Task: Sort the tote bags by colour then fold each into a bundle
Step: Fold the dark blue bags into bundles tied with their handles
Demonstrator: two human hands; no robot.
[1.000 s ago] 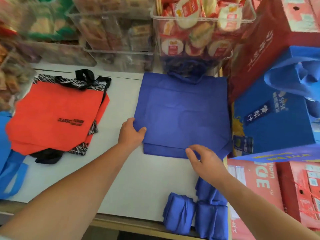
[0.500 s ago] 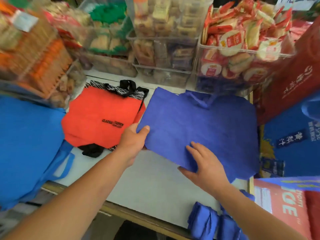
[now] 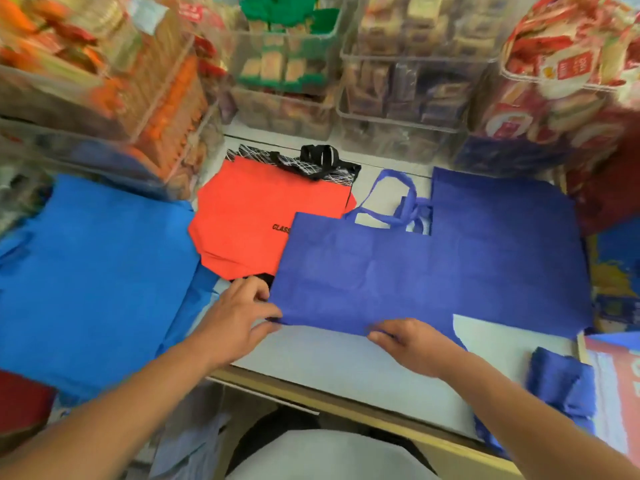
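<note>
A dark blue tote bag (image 3: 363, 275) lies flat on the white table (image 3: 346, 368), handles pointing away, partly over an orange tote bag (image 3: 256, 220). My left hand (image 3: 239, 317) pinches its near left corner. My right hand (image 3: 412, 344) pinches its near edge further right. A second dark blue bag (image 3: 502, 237) lies flat behind it on the right. Folded dark blue bundles (image 3: 561, 386) sit at the table's near right edge. A light blue tote bag (image 3: 93, 271) lies at the left.
Clear bins of packaged snacks (image 3: 398, 81) line the back and left of the table. A black patterned bag (image 3: 311, 164) lies under the orange one. Red and blue printed cartons (image 3: 613, 375) stand at the right. The table's wooden front edge (image 3: 346, 407) runs close to me.
The top dark blue bag has been pulled left and toward me, off the second blue one, now overlapping the orange bag. Both hands moved to its near edge; the view swung left.
</note>
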